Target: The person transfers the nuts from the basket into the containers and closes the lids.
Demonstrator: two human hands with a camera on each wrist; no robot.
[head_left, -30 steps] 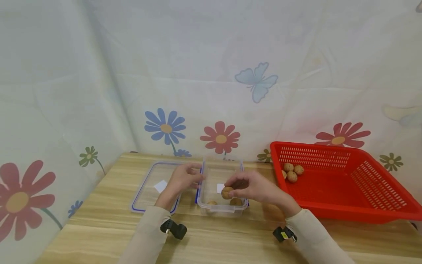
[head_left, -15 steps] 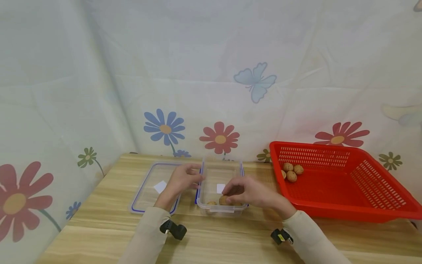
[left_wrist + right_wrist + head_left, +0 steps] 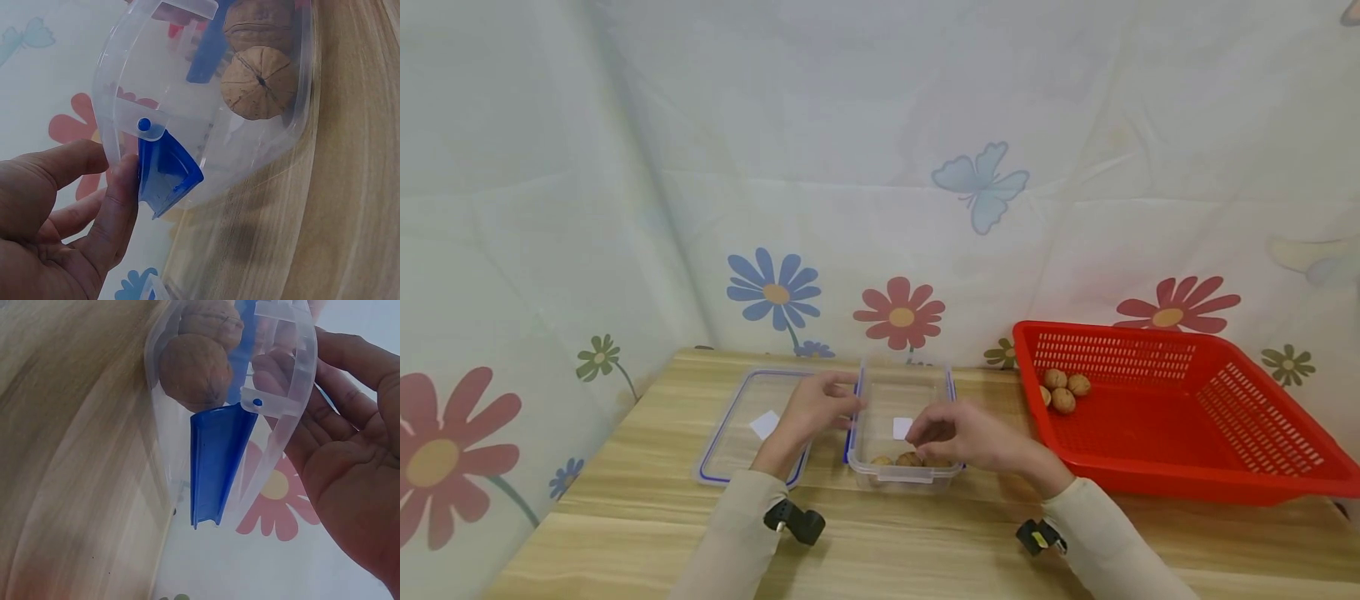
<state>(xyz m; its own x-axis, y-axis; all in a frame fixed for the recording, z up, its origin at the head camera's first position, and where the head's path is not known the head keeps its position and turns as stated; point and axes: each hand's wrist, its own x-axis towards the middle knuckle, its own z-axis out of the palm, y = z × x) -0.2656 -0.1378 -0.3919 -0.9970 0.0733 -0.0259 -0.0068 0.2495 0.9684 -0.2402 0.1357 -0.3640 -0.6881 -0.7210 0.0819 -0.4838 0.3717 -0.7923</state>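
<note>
A clear plastic box with blue side clips stands at the table's middle. Along its near end lie walnuts, three showing in the head view. My left hand pinches the box's left rim, fingertips beside the blue clip in the left wrist view. Over the right rim reaches my right hand. Its fingers, seen through the wall in the right wrist view, are inside the box above the walnuts and hold nothing. The right hand partly covers the rightmost walnut.
To the right stands a red plastic basket with several walnuts in its left corner. A clear lid with a blue seal lies flat to the left, partly under the left forearm. A flower-patterned curtain hangs behind the wooden table.
My right hand has lowered a walnut into the box's near end and let go of it. The left hand has stayed on the rim.
</note>
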